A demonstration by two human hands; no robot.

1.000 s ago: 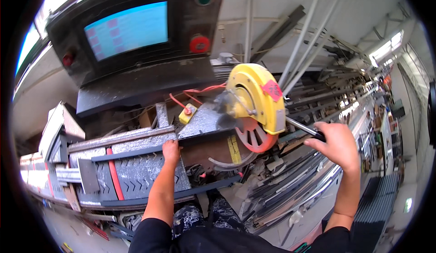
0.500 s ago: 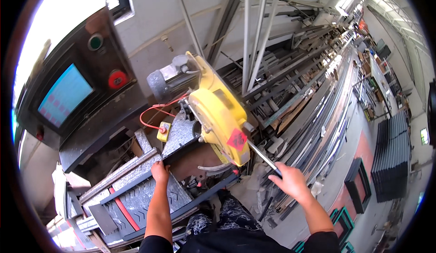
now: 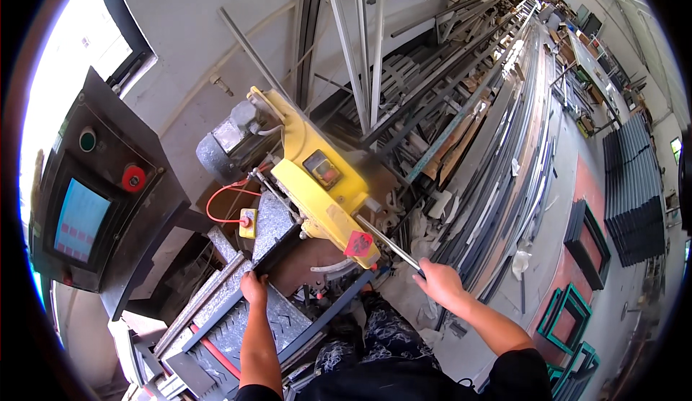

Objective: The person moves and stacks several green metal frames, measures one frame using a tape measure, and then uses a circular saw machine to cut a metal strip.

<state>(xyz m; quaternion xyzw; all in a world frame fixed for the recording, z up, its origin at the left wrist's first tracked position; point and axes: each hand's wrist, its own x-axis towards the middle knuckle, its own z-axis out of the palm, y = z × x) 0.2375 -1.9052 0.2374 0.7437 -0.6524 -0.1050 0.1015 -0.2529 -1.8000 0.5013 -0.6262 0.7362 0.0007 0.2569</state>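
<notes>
Right hand (image 3: 438, 283) grips the metal lever (image 3: 386, 241) of the yellow saw (image 3: 324, 199) — one red diamond label (image 3: 358, 243) near its lower edge. Left hand (image 3: 254, 286) presses flat, fingers spread, on one dark profile (image 3: 238, 304).

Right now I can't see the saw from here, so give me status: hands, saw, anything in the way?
Left hand pressing the dark profile on the saw table. Right hand gripping the lever handle of the yellow chop saw. Nothing between them.

yellow chop saw (image 3: 322, 198) tilted down, its metal handle (image 3: 387, 242) angled rightward.

Glossy yellow saw guard (image 3: 317, 185), speckled metal table (image 3: 245, 329)
</notes>
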